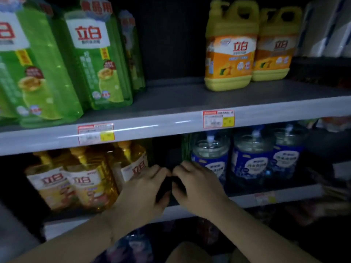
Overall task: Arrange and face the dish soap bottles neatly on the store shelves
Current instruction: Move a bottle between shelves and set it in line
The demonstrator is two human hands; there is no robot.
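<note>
Head view puts us crouched before two shelves in poor light; on the upper shelf [171, 95] a row of green bottles [95, 59] stands at the left and two yellow jugs [229, 48] at the right, well apart, with bare shelf between them. On the lower shelf [247, 198] golden bottles [89, 181] crowd the left, some turned or leaning so their labels do not line up; blue-labelled bottles [250, 160] stand in a row at the right.

Our left hand [144, 188] and right hand [199, 185] meet in the dark gap between those two groups, knuckles up, fingers curled inward, thumbs nearly touching; a dark shape [167, 185] lies between them, but we cannot tell whether it is a thing we are pinching or only shadow, so we cannot say if the hands hold anything.

We judge the facing of the lower shelf to be under way and not done. The risks from here are plain; the left wrist sits just beside the nearest golden bottle, and a careless sweep outward could knock it into its neighbours and topple the leaning ones; the right hand is just as close to the first blue-labelled bottle. The dimness could also lead us to set a label askew without noticing; and the price tags [96, 133] on the upper shelf edge may end up matching the wrong product if we close the gaps by sliding rows too far.
</note>
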